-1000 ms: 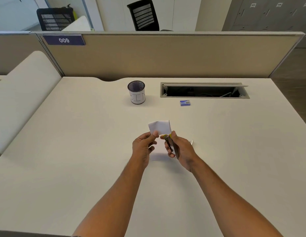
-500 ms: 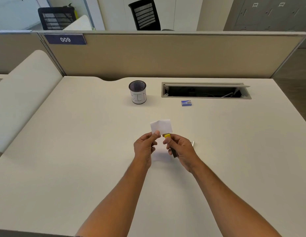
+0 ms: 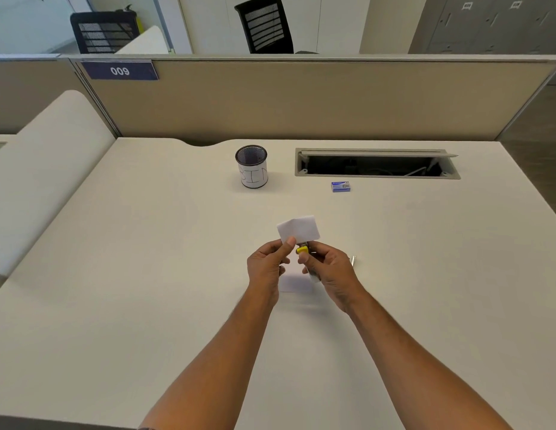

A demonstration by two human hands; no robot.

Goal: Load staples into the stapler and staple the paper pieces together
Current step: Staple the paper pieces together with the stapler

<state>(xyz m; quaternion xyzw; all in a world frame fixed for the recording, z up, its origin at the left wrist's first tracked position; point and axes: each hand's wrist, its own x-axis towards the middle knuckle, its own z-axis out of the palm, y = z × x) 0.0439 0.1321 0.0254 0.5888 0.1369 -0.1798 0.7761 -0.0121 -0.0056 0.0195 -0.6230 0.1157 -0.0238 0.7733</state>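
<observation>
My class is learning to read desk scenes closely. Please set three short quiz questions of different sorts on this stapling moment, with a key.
1. True or false: the left hand pinches the paper.
2. Which hand grips the stapler? A left, B right, C neither.
3. Fill in: the blue box lies on the desk just in front of the cable ____.

Key: 1 true; 2 B; 3 slot.
</observation>
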